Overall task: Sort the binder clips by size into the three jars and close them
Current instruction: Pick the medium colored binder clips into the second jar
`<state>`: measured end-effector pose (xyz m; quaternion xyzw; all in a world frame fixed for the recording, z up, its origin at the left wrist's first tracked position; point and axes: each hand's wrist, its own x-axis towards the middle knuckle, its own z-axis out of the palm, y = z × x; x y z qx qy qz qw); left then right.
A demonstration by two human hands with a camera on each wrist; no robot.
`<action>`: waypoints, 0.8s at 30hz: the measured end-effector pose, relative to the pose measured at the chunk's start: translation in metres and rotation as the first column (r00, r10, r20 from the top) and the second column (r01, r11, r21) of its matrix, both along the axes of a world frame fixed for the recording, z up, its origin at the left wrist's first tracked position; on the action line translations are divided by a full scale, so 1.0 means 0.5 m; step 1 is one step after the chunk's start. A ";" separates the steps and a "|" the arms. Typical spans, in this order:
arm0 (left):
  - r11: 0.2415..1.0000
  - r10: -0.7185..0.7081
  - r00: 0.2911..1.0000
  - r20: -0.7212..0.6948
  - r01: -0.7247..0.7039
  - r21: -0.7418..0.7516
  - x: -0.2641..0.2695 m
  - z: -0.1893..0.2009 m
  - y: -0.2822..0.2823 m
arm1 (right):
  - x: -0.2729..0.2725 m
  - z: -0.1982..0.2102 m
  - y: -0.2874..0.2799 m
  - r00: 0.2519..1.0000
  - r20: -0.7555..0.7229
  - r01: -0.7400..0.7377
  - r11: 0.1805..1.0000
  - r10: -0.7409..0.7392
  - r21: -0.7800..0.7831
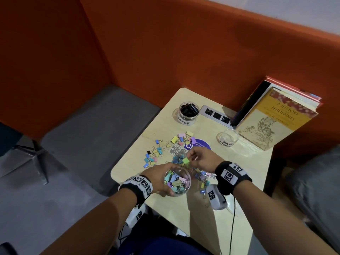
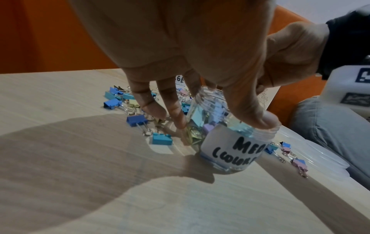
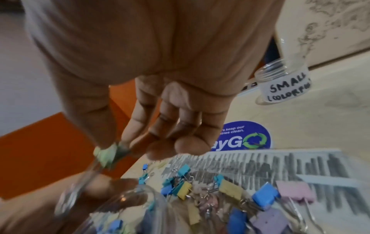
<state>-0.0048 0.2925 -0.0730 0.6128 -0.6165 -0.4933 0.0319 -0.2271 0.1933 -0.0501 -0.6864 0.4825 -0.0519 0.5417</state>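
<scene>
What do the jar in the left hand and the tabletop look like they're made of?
Jar: clear, glossy, glass or plastic, can't tell which; clips show through the wall, with a paper label. Tabletop: pale wood-look surface, likely laminate, matte, with faint grain lines.

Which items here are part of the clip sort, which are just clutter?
Job: medium jar held by left hand; green clip pinched by right hand; loose clips; large jar; small jar.
Clutter: books; power strip; round sticker.

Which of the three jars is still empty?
The jar labelled SMALL, beside the book. The LARGE jar holds black clips; the one by the hands holds coloured clips.
</scene>
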 end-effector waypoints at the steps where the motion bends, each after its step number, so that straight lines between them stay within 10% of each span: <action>1: 1.000 -0.003 1.000 0.003 0.003 -0.002 0.000 0.001 0.000 | 0.002 -0.004 0.002 0.997 -0.028 -0.077 0.997 0.077 0.019; 10: 0.999 0.026 0.999 -0.043 -0.024 0.042 -0.002 0.012 0.002 | 0.006 -0.067 -0.033 0.940 -0.337 -0.062 0.953 -0.044 -0.296; 24: 0.996 0.061 0.993 -0.104 -0.054 0.075 0.000 0.008 0.003 | 0.043 -0.098 -0.095 0.801 -0.596 -0.287 0.905 0.047 -0.314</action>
